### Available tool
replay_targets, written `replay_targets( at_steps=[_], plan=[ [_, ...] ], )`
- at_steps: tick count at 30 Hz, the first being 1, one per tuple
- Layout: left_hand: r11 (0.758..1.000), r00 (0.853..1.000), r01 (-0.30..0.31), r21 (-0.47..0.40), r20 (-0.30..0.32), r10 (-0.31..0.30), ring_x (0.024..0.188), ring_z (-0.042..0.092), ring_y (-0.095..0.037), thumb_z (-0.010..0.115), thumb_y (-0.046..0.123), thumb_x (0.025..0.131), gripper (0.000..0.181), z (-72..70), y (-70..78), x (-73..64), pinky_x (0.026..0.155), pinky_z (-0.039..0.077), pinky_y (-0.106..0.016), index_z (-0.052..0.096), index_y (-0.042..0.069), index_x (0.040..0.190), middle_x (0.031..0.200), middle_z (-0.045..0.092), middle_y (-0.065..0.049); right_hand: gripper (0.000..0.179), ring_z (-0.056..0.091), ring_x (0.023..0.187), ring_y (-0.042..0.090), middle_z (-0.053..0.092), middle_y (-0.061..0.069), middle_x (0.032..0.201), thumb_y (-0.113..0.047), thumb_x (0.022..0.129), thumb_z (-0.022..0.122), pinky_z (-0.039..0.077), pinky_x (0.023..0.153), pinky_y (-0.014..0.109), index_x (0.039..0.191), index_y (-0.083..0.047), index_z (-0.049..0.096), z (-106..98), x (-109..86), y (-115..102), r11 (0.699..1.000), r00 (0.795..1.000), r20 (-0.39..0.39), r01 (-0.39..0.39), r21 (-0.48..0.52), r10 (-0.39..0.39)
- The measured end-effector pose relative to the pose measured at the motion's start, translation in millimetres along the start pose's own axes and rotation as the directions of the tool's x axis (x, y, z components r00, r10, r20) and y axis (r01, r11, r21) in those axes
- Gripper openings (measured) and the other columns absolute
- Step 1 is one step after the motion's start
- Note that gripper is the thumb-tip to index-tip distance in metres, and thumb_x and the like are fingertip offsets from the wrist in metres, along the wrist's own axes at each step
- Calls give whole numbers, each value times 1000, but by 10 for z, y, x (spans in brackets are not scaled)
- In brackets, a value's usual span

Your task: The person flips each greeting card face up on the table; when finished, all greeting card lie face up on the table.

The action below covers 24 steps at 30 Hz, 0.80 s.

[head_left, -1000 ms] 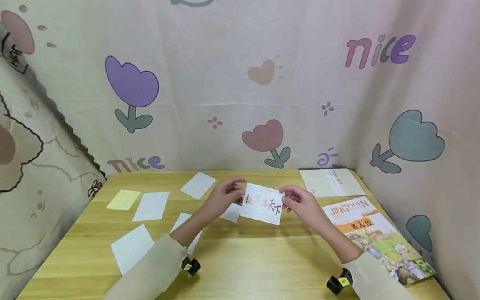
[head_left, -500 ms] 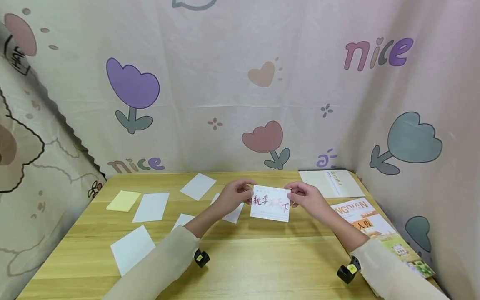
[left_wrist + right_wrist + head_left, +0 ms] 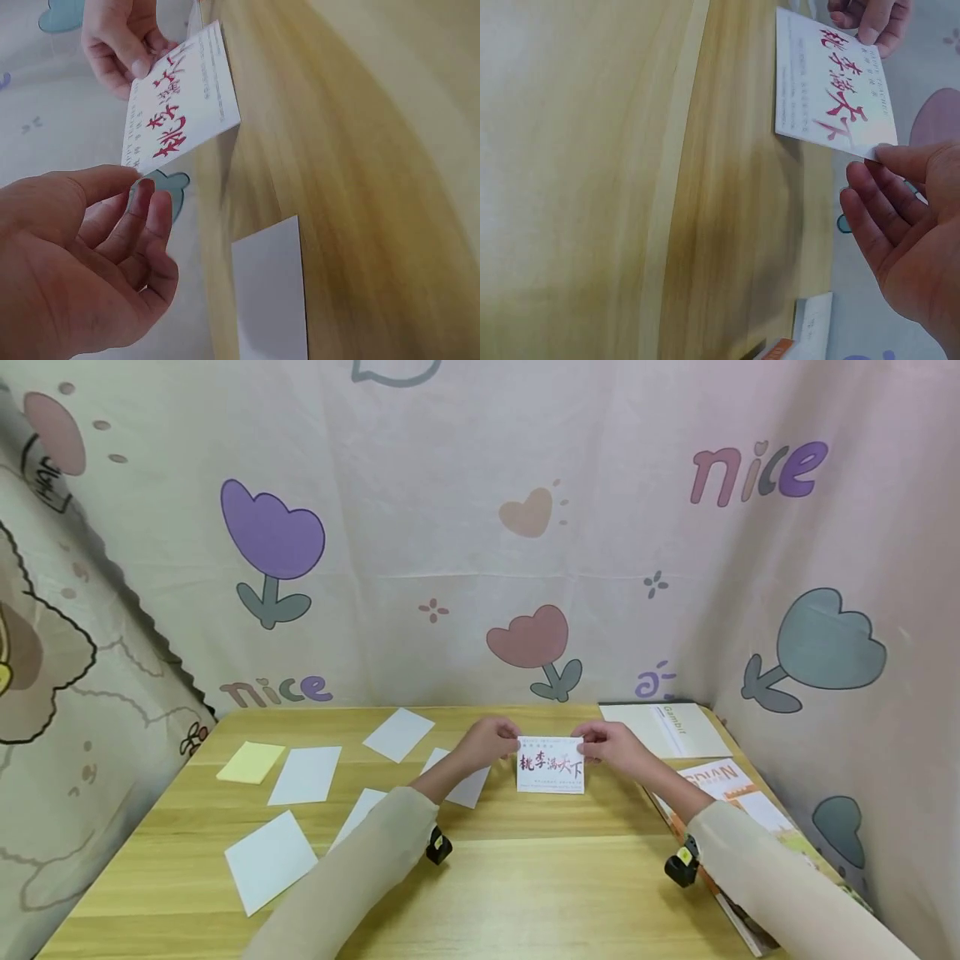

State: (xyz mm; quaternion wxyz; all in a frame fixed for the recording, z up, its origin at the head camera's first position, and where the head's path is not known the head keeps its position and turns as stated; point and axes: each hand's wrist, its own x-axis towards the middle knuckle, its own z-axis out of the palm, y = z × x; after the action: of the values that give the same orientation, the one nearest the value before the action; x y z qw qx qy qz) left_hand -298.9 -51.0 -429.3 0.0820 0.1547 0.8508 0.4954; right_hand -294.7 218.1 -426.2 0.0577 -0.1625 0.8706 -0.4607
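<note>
**Pinching lightly at two upper corners**

With my left hand (image 3: 487,747) I am pinching the upper left corner of a small white rectangular paper card with red brush-style characters (image 3: 551,781). With my right hand (image 3: 611,746) I am pinching its upper right corner. Both grips are narrow, only thumb and fingertips closing on the edges, and the other fingers are curling loosely clear of the lettering. The card is facing me, its characters reading upright, and seems to be hovering just above the wood-grain table (image 3: 562,881).

Holding it well, I judge, is calling for level corners, equal light tension and thumbs off the characters; hard squeezing or pushing inward could be bowing or creasing it.

Just left of the card, a blank white rectangular paper sheet (image 3: 468,788) is lying partly hidden by my forearm. Four similar sheets (image 3: 303,775) and a pale yellow square of paper (image 3: 250,762) are lying farther left of it. Right of the card, a cream rectangular notebook (image 3: 637,731) is lying, and a colourful glossy magazine (image 3: 765,812) is lying nearer me, partly hidden by my other forearm.
</note>
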Motion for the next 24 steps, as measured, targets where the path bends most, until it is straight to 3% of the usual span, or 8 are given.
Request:
replay_targets(
  at_steps=[5, 11, 16, 24],
  plan=[
    [988, 999, 32, 149, 2, -33, 86, 64, -17, 66, 17, 95, 13, 12, -72, 113, 74, 54, -32, 70, 9, 105, 100, 69, -4, 21, 58, 88, 20, 66, 11, 97, -4, 93, 67, 52, 76, 30, 113, -1, 69, 42, 103, 129, 994, 1000, -20, -15, -107, 13],
    [957, 998, 49, 285, 28, -60, 101, 64, -20, 67, 20, 95, 11, 21, -52, 141, 90, 50, -43, 73, 14, 102, 108, 72, -1, 16, 58, 95, 23, 68, 10, 102, -5, 94, 65, 47, 88, 40, 109, -4, 72, 70, 186, 224, 976, 1000, -23, -20, -218, 15],
    [934, 996, 48, 353, 50, -70, 101, 65, -19, 68, 20, 95, 10, 37, -54, 176, 92, 50, -42, 73, 14, 102, 110, 72, -1, 13, 59, 91, 23, 69, 11, 98, -3, 93, 65, 48, 85, 39, 104, -2, 73, 107, 211, 281, 968, 1000, -17, 16, -250, -21],
    [864, 996, 62, 500, 23, -85, 102, 64, -18, 70, 23, 94, 9, 82, -94, 263, 95, 47, -45, 75, 19, 99, 108, 73, 4, 16, 61, 97, 25, 70, 13, 107, -3, 92, 68, 50, 90, 45, 107, -3, 74, 158, 279, 339, 958, 1000, -12, -28, -287, 25]
  ],
)
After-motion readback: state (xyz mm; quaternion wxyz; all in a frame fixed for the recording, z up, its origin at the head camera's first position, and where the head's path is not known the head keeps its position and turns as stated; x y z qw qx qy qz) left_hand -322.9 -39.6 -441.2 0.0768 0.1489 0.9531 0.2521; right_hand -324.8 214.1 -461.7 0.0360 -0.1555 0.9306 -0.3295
